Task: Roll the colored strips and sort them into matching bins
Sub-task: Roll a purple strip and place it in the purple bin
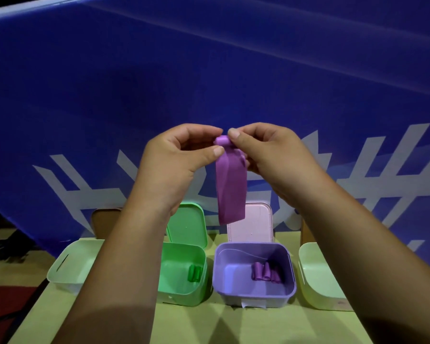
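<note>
We see both hands raised above the table (209, 324), holding a purple strip (230, 189) between them. The left hand (174, 160) pinches the strip's rolled top end between thumb and forefinger. The right hand (266, 155) pinches the same small roll from the other side, with its other fingers curled. The rest of the strip hangs loose and straight down in front of the bins, touching none of them.

Four open bins stand in a row on the yellow-green table. The green bin (181, 276) holds a couple of green rolls (195, 273) against its right wall, and its green lid (186, 224) stands upright behind it. Just beside it on the right, the purple bin (253, 291) holds a few purple rolls (266, 271) leaning together near its right wall. A thin pale line curves along its back wall. A pink lid (256, 222) stands upright behind this bin, and a small white paper tab (253, 304) shows at its front base.

A pale green bin (70, 264) stands at the left end and another pale bin (318, 276) at the right end. Our forearms cover part of each.

Behind the table hangs a blue banner (209, 70) with large white strokes of writing. The hands and bins hide part of the strokes, and we cannot read them.
</note>
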